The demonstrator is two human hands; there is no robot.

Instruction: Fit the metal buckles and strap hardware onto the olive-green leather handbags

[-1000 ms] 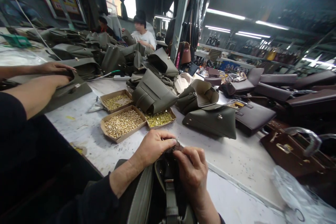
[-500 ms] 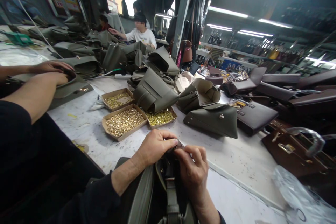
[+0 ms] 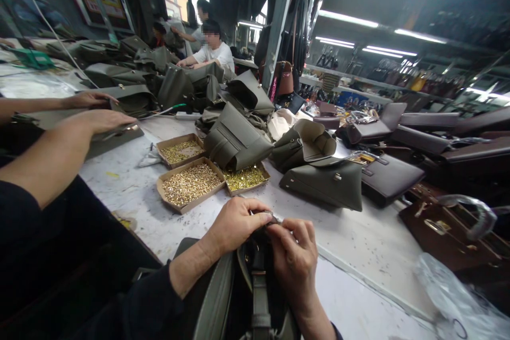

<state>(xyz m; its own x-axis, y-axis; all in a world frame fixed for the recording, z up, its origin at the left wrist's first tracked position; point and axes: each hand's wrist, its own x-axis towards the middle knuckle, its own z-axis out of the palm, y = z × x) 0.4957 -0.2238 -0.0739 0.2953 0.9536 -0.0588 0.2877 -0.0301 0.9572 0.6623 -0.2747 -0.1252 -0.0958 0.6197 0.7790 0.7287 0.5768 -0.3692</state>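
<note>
An olive-green handbag (image 3: 215,297) is in front of me at the bottom of the head view, with a buckled strap (image 3: 261,297) running down its middle. My left hand (image 3: 235,226) is closed, thumb and fingers pinching the dark strap end at the top of the bag. Close beside it, my right hand (image 3: 295,257) pinches the same dark piece from the other side. The fingertips of both hands nearly meet and hide most of what lies between them. Just beyond stand cardboard trays of small gold metal pieces (image 3: 193,183).
A co-worker's hands (image 3: 99,117) handle another olive bag at left. Olive bags (image 3: 322,183) lie beyond the trays. Brown bags (image 3: 442,228) and clear plastic wrap (image 3: 454,292) are at right. A metal post (image 3: 281,26) rises behind; more people work at the back.
My hands stay almost in place on the strap end. The neighbouring co-worker's near hand has moved right over the flap of the other bag. A person at the back has drawn an arm down.
</note>
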